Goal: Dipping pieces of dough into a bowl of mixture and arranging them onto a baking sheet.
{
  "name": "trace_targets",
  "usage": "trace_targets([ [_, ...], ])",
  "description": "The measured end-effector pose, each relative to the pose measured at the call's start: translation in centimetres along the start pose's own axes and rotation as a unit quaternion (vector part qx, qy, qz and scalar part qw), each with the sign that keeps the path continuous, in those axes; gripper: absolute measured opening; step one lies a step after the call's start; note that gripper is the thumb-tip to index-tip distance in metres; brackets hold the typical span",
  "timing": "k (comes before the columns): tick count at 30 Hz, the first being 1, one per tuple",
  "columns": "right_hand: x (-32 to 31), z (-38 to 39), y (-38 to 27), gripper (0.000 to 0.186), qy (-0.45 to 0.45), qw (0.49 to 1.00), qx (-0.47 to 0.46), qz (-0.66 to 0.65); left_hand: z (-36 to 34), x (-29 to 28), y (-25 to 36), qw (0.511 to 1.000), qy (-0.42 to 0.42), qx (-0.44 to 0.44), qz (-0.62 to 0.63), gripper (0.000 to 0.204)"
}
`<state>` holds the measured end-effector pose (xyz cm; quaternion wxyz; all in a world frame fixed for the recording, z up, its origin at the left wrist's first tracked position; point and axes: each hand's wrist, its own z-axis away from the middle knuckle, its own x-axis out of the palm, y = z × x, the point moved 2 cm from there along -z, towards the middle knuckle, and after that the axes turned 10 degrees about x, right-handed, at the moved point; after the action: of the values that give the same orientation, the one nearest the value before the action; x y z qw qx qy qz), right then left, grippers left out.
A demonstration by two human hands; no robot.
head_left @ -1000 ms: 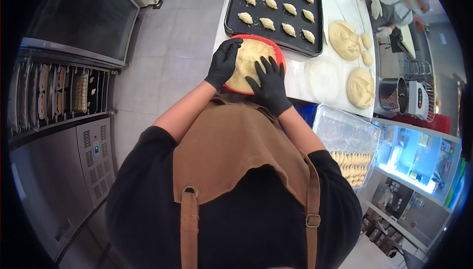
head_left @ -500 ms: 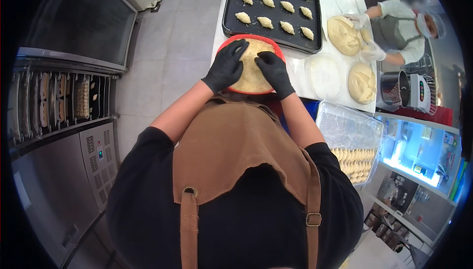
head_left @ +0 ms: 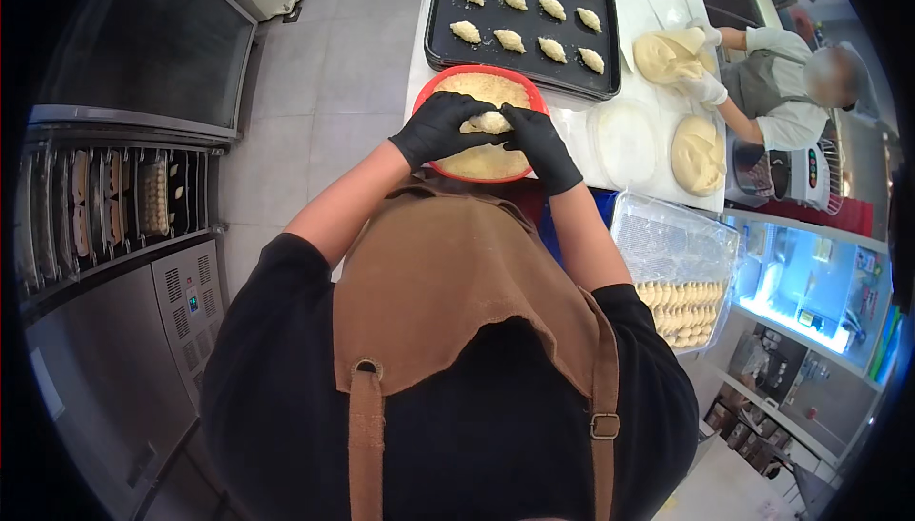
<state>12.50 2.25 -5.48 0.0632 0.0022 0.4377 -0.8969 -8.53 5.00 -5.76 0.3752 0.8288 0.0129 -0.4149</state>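
Between my black-gloved hands is a small crumb-coated dough piece (head_left: 490, 122), held over a red tub (head_left: 539, 100). My left hand (head_left: 444, 127) grips its left end, and my right hand (head_left: 535, 143) pinches its right end. Pale yellow crumbs (head_left: 483, 161) fill the tub beneath. Just beyond it, a black baking tray (head_left: 491, 20) carries rows of similar spindle-shaped dough pieces, with some loose crumbs scattered among them.
Across the white table (head_left: 572, 140), a co-worker in white gloves handles a large dough mass (head_left: 664, 56). Another dough mass (head_left: 699, 156) lies nearer. A clear plastic tray (head_left: 675, 235) of shaped dough stands by my right arm. Tray racks (head_left: 119, 197) are at left.
My hands have come up out of the crumbs and closer together, now with the coated dough piece between them. The co-worker has lifted part of the large dough.
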Motion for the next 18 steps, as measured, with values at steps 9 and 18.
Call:
trace_targets([
  [9,3.3,3.3,-0.4,0.043,0.231,0.753,-0.477,0.390,0.1,-0.2,-0.3,0.998,0.006,-0.054,0.011,0.032],
  [18,0.6,2.0,-1.5,0.044,0.131,0.966,-0.093,0.201,0.5,0.0,-1.5,0.994,0.097,0.018,0.050,0.036],
])
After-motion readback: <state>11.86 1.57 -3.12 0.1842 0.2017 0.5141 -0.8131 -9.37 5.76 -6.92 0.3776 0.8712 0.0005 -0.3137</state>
